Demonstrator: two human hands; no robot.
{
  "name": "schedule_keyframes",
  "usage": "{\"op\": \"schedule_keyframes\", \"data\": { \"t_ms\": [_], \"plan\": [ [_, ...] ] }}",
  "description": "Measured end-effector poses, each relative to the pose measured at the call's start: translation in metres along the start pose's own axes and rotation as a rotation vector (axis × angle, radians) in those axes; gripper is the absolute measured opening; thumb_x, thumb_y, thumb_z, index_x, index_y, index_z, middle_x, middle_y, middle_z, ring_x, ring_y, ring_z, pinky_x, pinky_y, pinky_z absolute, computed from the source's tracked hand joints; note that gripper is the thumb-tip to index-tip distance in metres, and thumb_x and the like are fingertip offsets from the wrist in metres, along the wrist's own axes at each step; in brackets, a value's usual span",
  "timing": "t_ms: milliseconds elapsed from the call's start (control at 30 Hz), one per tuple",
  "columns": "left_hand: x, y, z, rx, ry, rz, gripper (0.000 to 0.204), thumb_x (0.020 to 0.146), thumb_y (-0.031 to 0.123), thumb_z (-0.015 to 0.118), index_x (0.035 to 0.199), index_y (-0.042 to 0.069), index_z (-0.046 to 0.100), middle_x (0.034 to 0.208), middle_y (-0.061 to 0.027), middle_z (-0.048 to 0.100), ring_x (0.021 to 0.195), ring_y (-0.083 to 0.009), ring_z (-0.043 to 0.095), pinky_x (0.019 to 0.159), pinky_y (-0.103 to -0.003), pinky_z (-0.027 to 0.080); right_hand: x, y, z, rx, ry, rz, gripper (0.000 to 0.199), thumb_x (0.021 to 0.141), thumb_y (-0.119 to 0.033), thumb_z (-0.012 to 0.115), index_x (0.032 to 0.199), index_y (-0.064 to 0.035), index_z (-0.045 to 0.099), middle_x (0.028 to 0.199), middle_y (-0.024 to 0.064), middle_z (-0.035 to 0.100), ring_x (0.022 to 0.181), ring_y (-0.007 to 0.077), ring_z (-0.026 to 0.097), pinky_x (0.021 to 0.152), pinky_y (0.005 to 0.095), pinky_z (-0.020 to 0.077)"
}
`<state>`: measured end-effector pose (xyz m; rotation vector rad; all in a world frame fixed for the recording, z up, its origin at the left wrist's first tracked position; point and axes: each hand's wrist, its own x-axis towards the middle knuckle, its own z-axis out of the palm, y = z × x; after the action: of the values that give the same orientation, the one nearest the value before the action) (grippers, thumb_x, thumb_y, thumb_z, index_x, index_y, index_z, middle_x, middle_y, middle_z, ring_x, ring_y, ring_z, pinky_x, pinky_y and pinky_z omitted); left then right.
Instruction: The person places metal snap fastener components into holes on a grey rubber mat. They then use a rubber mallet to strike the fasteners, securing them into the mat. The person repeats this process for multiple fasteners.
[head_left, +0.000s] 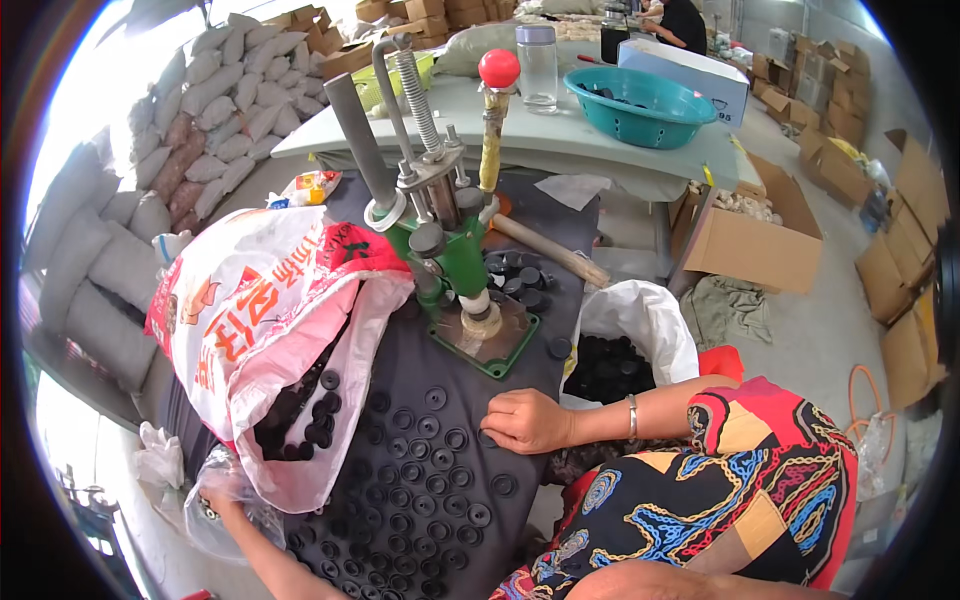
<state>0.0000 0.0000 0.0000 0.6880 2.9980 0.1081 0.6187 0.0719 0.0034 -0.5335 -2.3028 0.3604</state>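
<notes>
My right hand (525, 420) rests over the dark cloth, its fingers curled and pressed round a black plastic disc that shows only at the fingertips. Left of it, many round black discs (437, 484) with raised rims lie spread over the cloth. My left hand (218, 487) reaches into a clear plastic bag (245, 530) at the table's left edge; the film and glare hide its fingers. Above that hand, a white and red sack (265, 290) lies on its side, its mouth toward me, with black parts (318, 420) inside. A green hand press (465, 260) stands beyond my right hand.
Behind the press, a wooden-handled hammer (550, 250) lies beside a pile of black parts (520, 278). A white bag (655, 315) of black pieces stands right of the cloth. Farther back are a teal basin (640, 105), a clear jar (537, 70) and an open carton (755, 240).
</notes>
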Motion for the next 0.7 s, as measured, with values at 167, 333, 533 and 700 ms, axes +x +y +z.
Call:
{"op": "schedule_keyframes", "data": {
  "t_ms": [167,333,533,700],
  "plan": [
    [-0.006,0.021,-0.031,0.069,0.171,-0.024,0.094,0.067,0.068,0.065,0.14,0.013,0.04,0.145,-0.0204,0.033,0.132,-0.0374,0.038,0.103,-0.055,0.034,0.021,0.013,0.011,-0.006,0.055,-0.042,0.011,0.074,-0.009,0.066,0.078,-0.0038,0.056,0.073,0.0069,0.046,0.067,0.0235,0.054,0.061,0.0354,0.0466],
    [0.014,0.016,-0.025,0.094,0.183,-0.08,0.085,0.069,0.061,0.066,0.136,0.015,0.044,0.14,-0.0177,0.042,0.125,-0.0365,0.046,0.098,-0.056,0.038,0.023,0.013,0.01,-0.021,0.053,-0.047,0.012,0.074,-0.009,0.065,0.076,-0.0036,0.055,0.073,0.0072,0.046,0.067,0.024,0.054,0.06,0.0358,0.0462],
    [-0.003,0.039,-0.034,0.084,0.246,-0.014,0.053,0.079,0.046,0.059,0.119,0.012,0.059,0.121,-0.017,0.059,0.111,-0.0376,0.057,0.09,-0.053,0.046,0.022,0.017,0.012,-0.004,0.067,-0.038,0.012,0.073,-0.008,0.065,0.075,-0.0036,0.054,0.072,0.0076,0.045,0.066,0.0246,0.054,0.06,0.0364,0.046],
    [-0.027,0.044,-0.043,0.058,0.322,0.088,0.043,0.081,0.044,0.055,0.105,0.01,0.067,0.103,-0.0187,0.067,0.093,-0.0399,0.065,0.081,-0.051,0.051,0.022,0.014,0.012,-0.008,0.081,-0.034,0.013,0.072,-0.008,0.065,0.074,-0.0039,0.053,0.072,0.0076,0.045,0.065,0.0241,0.054,0.06,0.0361,0.046]
  ]
}}
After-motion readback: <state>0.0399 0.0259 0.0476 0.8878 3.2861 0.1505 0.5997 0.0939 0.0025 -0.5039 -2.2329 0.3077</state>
